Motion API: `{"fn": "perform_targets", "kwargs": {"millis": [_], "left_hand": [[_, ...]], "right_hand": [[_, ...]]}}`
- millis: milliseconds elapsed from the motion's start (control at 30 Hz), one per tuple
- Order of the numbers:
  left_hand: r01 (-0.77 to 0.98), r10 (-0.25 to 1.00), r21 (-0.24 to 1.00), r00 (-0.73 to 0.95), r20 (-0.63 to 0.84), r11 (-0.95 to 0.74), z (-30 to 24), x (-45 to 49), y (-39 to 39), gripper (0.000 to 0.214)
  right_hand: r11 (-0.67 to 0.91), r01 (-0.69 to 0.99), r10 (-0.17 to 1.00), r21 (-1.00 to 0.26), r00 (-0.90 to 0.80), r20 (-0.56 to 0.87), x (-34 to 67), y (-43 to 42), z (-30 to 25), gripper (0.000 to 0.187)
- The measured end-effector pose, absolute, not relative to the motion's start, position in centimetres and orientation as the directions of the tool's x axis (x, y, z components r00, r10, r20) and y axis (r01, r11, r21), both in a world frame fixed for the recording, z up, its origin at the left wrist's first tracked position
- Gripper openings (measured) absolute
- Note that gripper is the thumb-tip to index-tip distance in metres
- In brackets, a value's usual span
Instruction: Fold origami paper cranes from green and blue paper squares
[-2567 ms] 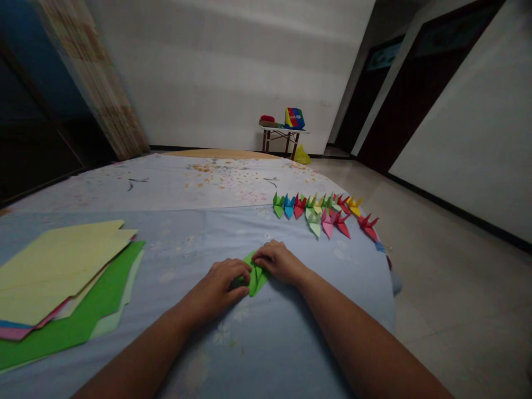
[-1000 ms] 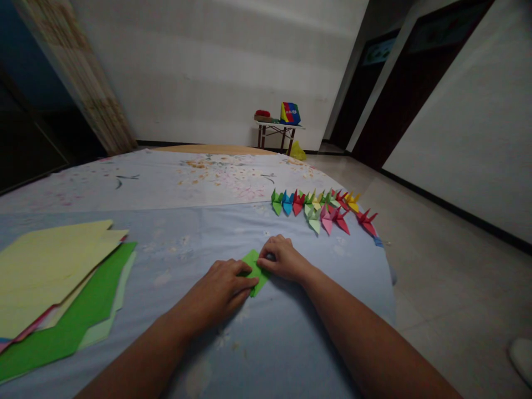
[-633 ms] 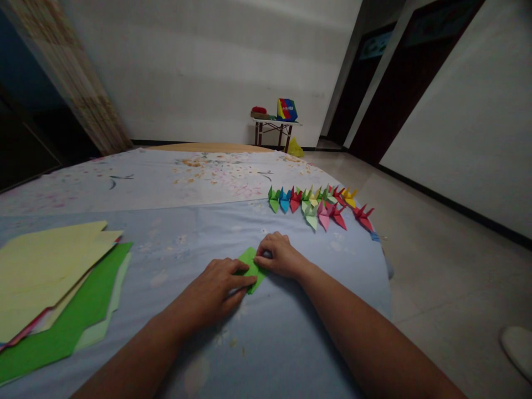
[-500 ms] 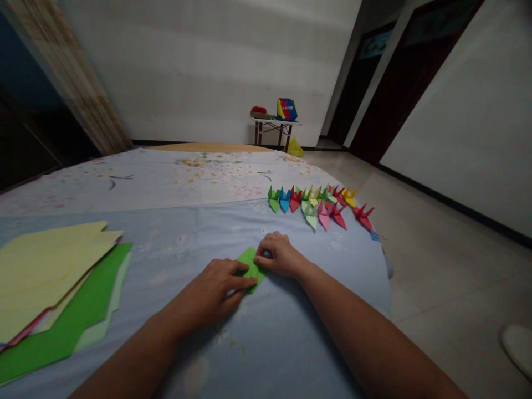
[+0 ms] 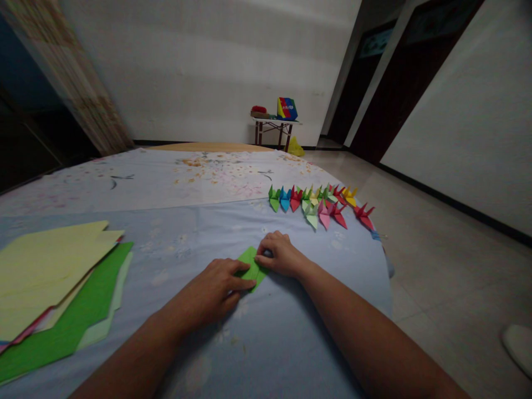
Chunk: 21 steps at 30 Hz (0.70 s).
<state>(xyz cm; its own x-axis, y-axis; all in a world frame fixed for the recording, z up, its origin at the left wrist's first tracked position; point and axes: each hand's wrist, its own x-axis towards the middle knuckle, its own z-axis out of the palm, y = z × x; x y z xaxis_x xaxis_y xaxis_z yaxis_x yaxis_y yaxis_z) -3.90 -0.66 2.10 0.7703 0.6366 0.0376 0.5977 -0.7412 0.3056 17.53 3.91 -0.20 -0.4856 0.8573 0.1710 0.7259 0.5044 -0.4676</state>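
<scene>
A small folded green paper (image 5: 250, 263) lies on the light blue cloth (image 5: 266, 343) covering the table. My left hand (image 5: 216, 288) rests flat with its fingers stretched over the paper's near edge. My right hand (image 5: 279, 254) is curled, its fingertips pinched on the paper's right side. Both hands press the piece against the cloth.
A row of several coloured folded paper cranes (image 5: 319, 203) stands past my right hand near the table's right edge. A stack of yellow, green and pink sheets (image 5: 54, 288) lies at the left. A small table with bright objects (image 5: 276, 119) stands by the far wall.
The green piece has been pressed flatter and my right fingers shifted along it; in the last half second the hands barely moved.
</scene>
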Motion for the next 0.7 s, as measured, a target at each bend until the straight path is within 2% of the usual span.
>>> {"fn": "perform_targets", "kwargs": {"millis": [233,500,700], "left_hand": [[0.589,0.626,0.293,0.779,0.042,-0.753,1.86,-3.94,-0.59,0.037],[0.591,0.610,0.211,0.792,0.032,-0.779,2.69,-3.32,-1.23,0.036],[0.592,0.617,0.227,0.785,0.056,-0.773,2.70,-3.26,-1.45,0.035]], "right_hand": [[0.500,0.735,0.859,-0.457,-0.488,0.155,17.43,3.82,-0.02,0.009],[0.507,0.733,0.856,-0.454,-0.491,0.164,17.47,4.02,-0.33,0.011],[0.503,0.733,0.859,-0.458,-0.485,0.167,17.47,3.90,-0.20,0.011]]}}
